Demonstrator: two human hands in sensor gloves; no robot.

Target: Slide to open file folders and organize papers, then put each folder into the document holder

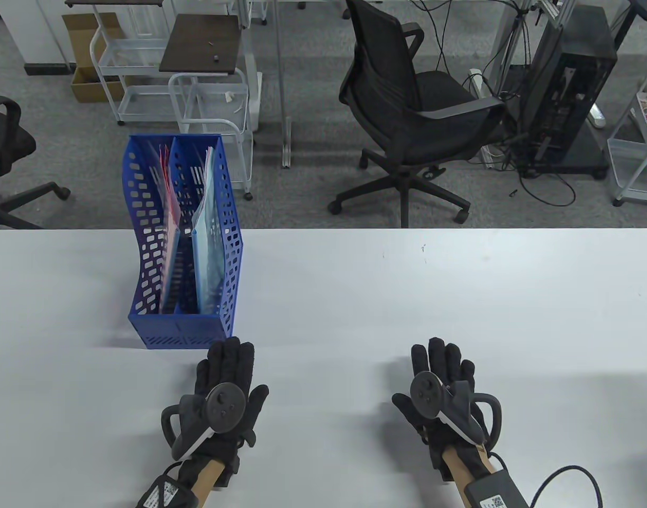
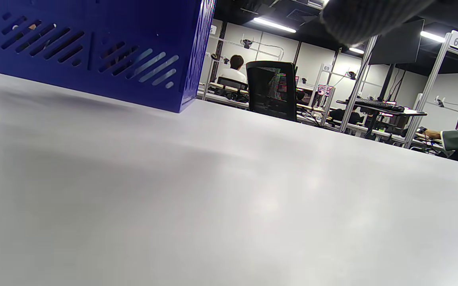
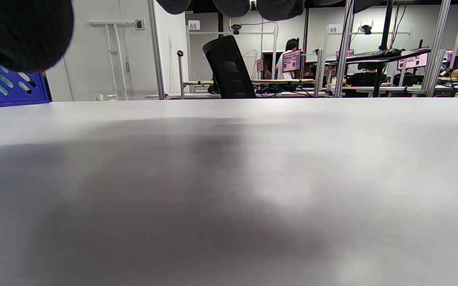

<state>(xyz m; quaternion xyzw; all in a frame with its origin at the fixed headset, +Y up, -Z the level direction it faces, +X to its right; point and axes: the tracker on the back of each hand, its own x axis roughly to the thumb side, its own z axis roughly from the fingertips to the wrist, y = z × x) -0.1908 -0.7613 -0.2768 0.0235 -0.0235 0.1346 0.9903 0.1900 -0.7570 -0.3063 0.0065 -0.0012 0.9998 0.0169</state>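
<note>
1. At the left of the table view, I see the blue perforated document holder (image 1: 183,248) standing upright on the white table (image 1: 408,296). It reaches from the table's far edge down toward my hands. It looks like rigid plastic, so I judge it will stay put if a folder is slid in gently, though a hard shove could scoot it on the smooth top.

2. In its left slot stands a pink file folder (image 1: 165,211), and in the right slot a light-blue file folder (image 1: 207,233), both upright. No folder lies out on the table, so I judge the filing is essentially done.

3. These folders look thin, light and flexible, with slick plastic skins. If I had to lift one, I would pinch its top edge where it rises above the holder's wall and support the spine, since loose papers inside could spill from a tilted folder.

4. Just below the holder's near end, my left hand (image 1: 225,391) lies palm down on the table with its fingers straight and holds nothing. The left wrist view shows the holder's slotted front wall (image 2: 94,55) close ahead.

5. At lower centre-right, well apart from the holder, my right hand (image 1: 445,386) also rests flat and empty with its fingers extended.
</note>
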